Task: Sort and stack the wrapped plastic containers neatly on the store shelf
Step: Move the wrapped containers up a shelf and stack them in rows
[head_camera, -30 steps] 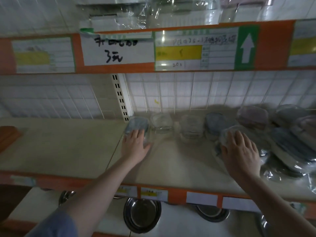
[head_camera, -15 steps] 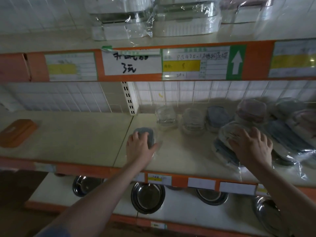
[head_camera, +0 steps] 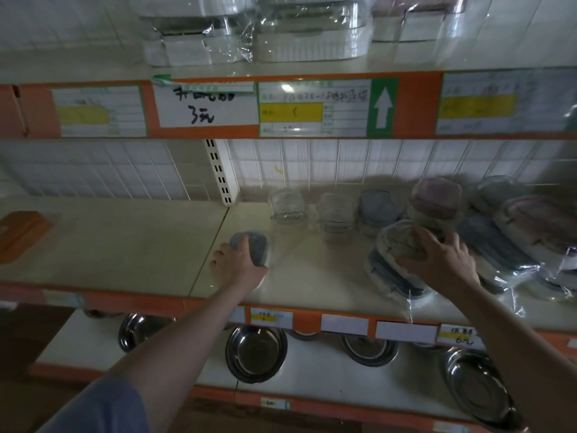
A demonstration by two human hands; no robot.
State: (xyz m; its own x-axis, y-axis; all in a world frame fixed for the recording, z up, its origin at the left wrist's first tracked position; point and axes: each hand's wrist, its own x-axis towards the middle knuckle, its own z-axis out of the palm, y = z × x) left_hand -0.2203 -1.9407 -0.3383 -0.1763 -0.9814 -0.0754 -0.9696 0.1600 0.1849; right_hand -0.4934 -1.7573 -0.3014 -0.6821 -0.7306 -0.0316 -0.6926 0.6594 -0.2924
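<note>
The left hand (head_camera: pixel 239 265) curls over a small grey-lidded plastic container in clear wrap (head_camera: pixel 253 247), gripping it near the front of the cream store shelf (head_camera: pixel 131 242), just right of the seam between two shelf boards. The right hand (head_camera: pixel 443 260) is spread with bent fingers on top of a larger oval wrapped container with a pale lid (head_camera: pixel 402 245), which lies on a dark-rimmed one beneath; whether it truly grips or only presses I cannot tell. Behind them stands a row of small clear wrapped tubs (head_camera: pixel 312 207) along the wire back panel, and a loose heap of flat wrapped containers (head_camera: pixel 512 232) slumps at the right. This looks like the sorting step, each hand on one item. Next, the small container likely needs a clear spot beside its like, set down level, while the right steadies the slippery pile.
</note>
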